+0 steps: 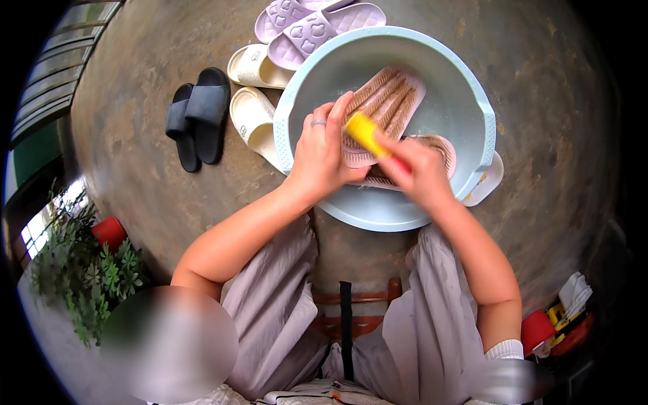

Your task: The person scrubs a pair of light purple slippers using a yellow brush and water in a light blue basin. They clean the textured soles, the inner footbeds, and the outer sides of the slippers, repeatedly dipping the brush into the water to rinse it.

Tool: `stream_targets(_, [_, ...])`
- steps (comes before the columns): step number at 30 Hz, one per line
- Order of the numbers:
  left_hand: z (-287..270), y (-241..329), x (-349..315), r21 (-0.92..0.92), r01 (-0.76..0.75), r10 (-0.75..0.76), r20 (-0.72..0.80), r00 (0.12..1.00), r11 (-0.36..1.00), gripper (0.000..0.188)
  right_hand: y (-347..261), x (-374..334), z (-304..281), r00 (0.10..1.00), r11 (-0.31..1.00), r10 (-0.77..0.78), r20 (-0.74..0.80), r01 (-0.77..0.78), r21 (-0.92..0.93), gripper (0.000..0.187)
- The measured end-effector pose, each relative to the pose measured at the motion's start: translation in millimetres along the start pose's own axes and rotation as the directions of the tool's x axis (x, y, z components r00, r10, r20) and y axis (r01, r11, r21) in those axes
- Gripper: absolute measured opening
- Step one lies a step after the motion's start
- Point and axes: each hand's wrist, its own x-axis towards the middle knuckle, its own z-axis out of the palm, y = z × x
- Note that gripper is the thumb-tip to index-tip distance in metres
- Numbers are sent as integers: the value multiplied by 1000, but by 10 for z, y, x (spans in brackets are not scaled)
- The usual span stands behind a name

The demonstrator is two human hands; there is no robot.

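Inside a pale blue plastic basin (449,94), a pink slipper (405,88) is tilted with its ridged, brown-stained sole facing up. My left hand (320,152), a ring on one finger, grips its left edge. In my right hand (420,169) is a scrubbing brush (363,130) with a yellow head and some red by the grip, blurred by motion. The brush is over the sole near the slipper's lower half; its bristles are hidden. A second pink slipper (442,145) lies beneath, sole up and partly covered by my right hand.
Purple slippers (307,37), cream slippers (253,118) and dark slides (208,111) stand on the concrete floor left of the basin. A white object (487,181) sits against its right side. Green plants (111,277) are at lower left, a red container (536,329) at lower right.
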Motion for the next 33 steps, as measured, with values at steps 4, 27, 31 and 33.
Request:
stream_targets(4, [139,-35,76,-50,-52,48,-66,997,997,118,459,217,-9,951,953,270,-148,-286,-100,36])
stream_targets(27, [150,-244,88,-263,-15,2,-49,999,965,118,152,10,-5,992,995,97,-79,-96,16,36])
stream_targets(31, [161,-249,117,-196,-117,105,-74,992,973,117,94,25,-109,947,945,320,-4,-319,68,36])
stream_targets(33, [169,-281,72,-156,-163,154,-70,986,974,116,-187,-118,-38,993,988,114,33,-117,104,36])
